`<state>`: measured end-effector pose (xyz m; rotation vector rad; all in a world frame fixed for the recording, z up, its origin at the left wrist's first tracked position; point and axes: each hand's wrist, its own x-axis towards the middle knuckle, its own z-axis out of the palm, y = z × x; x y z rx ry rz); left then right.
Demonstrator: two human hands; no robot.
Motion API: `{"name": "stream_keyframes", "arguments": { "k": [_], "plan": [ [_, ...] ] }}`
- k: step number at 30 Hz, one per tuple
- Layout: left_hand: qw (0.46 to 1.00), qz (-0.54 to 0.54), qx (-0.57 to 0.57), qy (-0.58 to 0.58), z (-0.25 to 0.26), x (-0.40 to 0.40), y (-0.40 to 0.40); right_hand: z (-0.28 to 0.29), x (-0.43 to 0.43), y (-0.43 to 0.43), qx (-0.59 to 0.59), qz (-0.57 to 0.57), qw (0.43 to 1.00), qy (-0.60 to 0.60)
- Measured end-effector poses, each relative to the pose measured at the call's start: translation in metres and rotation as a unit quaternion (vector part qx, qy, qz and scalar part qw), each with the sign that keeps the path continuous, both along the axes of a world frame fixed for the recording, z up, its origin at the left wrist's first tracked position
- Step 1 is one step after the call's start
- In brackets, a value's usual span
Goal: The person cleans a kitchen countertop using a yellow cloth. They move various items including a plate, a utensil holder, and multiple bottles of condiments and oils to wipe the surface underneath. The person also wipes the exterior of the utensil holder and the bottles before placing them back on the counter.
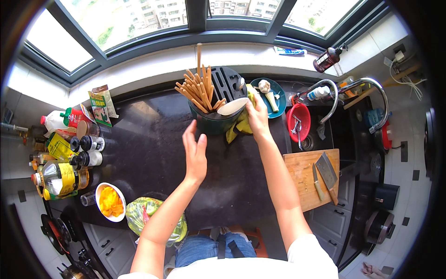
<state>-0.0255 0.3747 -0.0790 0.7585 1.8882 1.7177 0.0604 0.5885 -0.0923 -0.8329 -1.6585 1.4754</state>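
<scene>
A dark green utensil holder (212,122) with a slotted black top stands on the counter, filled with many wooden chopsticks (197,89) on its left side. A white oval spoon head (232,106) lies over its front rim. My right hand (257,115) is at the holder's right side, gripping a yellow-green cloth (240,127) that hangs down beside the holder. Its thumb meets the tip of the white spoon head; whether it holds that too is unclear. My left hand (195,153) is empty, fingers apart, just left of the holder's front.
Right of the holder, a teal plate (282,104) carries garlic. Past it are a red colander (306,122), a sink with faucet (332,90), and a cutting board (296,174) with a cleaver (327,169) and knife. Bottles (66,178), a white bowl (120,216) and plastic bag (139,212) stand left.
</scene>
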Motion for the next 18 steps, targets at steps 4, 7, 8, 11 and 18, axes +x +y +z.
{"name": "stream_keyframes", "arguments": {
  "k": [4, 7, 8, 11, 18],
  "plan": [
    [0.998, 0.045, 0.033, -0.025, 0.000, -0.050, 0.007, 0.025, 0.021, -0.062, 0.000, -0.144, 0.990, 0.009],
    [0.998, -0.056, 0.022, -0.031, 0.005, -0.080, 0.016, 0.065, 0.023, -0.097, -0.019, -0.094, 0.994, 0.044],
    [0.994, -0.106, 0.014, -0.010, 0.005, -0.089, 0.020, 0.067, 0.020, -0.096, 0.013, -0.099, 0.995, 0.012],
    [0.981, -0.187, 0.056, 0.013, 0.003, -0.095, 0.032, 0.066, 0.009, -0.082, 0.078, -0.096, 0.990, -0.072],
    [0.986, -0.168, 0.003, -0.011, 0.009, -0.086, 0.031, 0.077, 0.007, -0.094, 0.288, -0.134, 0.935, -0.159]
  ]
}}
